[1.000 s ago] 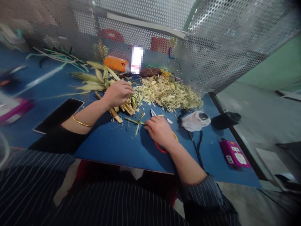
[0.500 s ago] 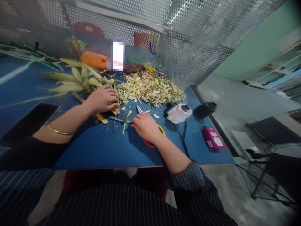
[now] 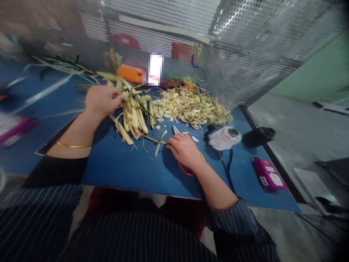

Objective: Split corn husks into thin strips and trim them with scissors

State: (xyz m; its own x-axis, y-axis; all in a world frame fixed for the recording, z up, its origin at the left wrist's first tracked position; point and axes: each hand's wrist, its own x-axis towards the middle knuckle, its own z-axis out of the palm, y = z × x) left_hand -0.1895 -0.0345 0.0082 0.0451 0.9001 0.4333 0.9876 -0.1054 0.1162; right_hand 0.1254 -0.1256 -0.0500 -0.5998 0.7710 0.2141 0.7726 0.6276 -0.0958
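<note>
A pile of pale, dried corn husks (image 3: 135, 116) lies on the blue table, stalk ends towards me. At its left side, my left hand (image 3: 102, 100) has its fingers pinched together on a husk; the fingertips are partly hidden. My right hand (image 3: 185, 150) rests closed on the table, its fingertips gripping one end of a small cross of green husk strips (image 3: 159, 141). Beneath that hand lie scissors with a red and yellow handle (image 3: 186, 170). Their blades (image 3: 176, 129) point away from me, past the fingers.
Shredded husk trimmings (image 3: 195, 105) are heaped behind my right hand. To the right are a white thread spool (image 3: 225, 138), a black spool (image 3: 259, 137) and a purple box (image 3: 269, 174). An orange packet (image 3: 131, 74) and a bright phone screen (image 3: 155, 69) stand before a perforated metal screen (image 3: 169, 14).
My left hand has moved from the front of the husk pile to its left side, uncovering the stalk ends. My right hand stays by the husk cross. The view has turned left.
</note>
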